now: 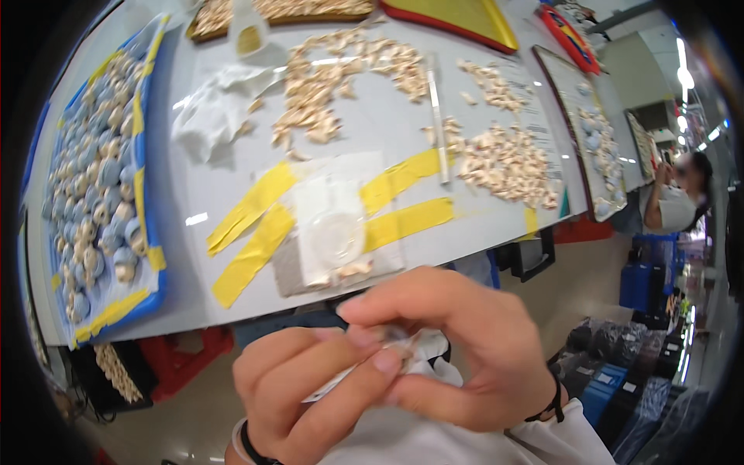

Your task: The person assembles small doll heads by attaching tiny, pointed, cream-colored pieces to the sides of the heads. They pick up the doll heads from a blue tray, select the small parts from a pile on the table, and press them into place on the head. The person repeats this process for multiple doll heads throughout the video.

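Fine pinch, clear of the near edge.
I have left hand (310, 384) and right hand (484, 353) curled closed, fingertips gripping a small blurred piece (404, 346) just outside the tabletop's (186, 294) near edge.

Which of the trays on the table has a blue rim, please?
The far-left tray, full of blue and cream pieces: its rim is blue, with yellow tape, while the other trays have red, brown or yellow rims.
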### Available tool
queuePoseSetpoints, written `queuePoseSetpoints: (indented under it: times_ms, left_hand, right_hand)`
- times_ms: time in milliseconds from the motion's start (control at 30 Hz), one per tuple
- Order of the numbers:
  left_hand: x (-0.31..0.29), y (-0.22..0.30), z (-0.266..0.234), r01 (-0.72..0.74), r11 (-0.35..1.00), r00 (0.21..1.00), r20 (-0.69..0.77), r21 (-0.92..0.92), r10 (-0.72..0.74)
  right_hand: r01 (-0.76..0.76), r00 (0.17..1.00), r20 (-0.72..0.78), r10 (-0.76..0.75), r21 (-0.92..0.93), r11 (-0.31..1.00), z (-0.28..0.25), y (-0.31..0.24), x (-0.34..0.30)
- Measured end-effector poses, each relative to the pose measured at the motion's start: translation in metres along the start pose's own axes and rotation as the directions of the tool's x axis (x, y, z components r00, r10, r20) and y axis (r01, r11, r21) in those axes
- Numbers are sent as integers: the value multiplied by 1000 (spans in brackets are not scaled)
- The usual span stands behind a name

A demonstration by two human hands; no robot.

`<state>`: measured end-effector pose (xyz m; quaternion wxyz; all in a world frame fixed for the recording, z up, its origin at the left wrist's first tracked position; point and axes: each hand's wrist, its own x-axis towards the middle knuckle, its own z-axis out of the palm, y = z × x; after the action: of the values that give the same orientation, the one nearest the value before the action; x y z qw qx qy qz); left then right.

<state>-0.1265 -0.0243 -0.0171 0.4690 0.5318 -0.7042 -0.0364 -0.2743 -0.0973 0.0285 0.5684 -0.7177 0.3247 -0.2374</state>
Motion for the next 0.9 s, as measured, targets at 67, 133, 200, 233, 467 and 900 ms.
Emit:
queuePoseSetpoints:
  times_ms: [67,133,200,233,467,900]
  left_hand:
    - [9,2,-19,14,999,1000,-10,50,-13]
    - [4,-20,-45,101,968,995,-32,229,-96]
    - [-1,-47,-80,243,881,970,-116,406,-214]
    - [1,-61,-94,308,841,951,-172,445,-257]
    - [-3,-97,-138,567,605,740,-24,559,-672]
    - [20,-133,-133,389,790,889,32,474,-457]
  right_hand:
    - [-1,979,-196,-58,-288,958,-47,-9,-7]
    - [-232,820,-571,-26,-374,898,-97,-3,-19]
    - [-361,744,-663,-78,-497,789,-188,30,-31]
    - [-466,765,-642,-47,-604,647,-228,42,-48]
    - [-511,799,-564,-208,-820,258,-250,54,-57]
    - [-289,921,-388,3,-681,673,-169,49,14]
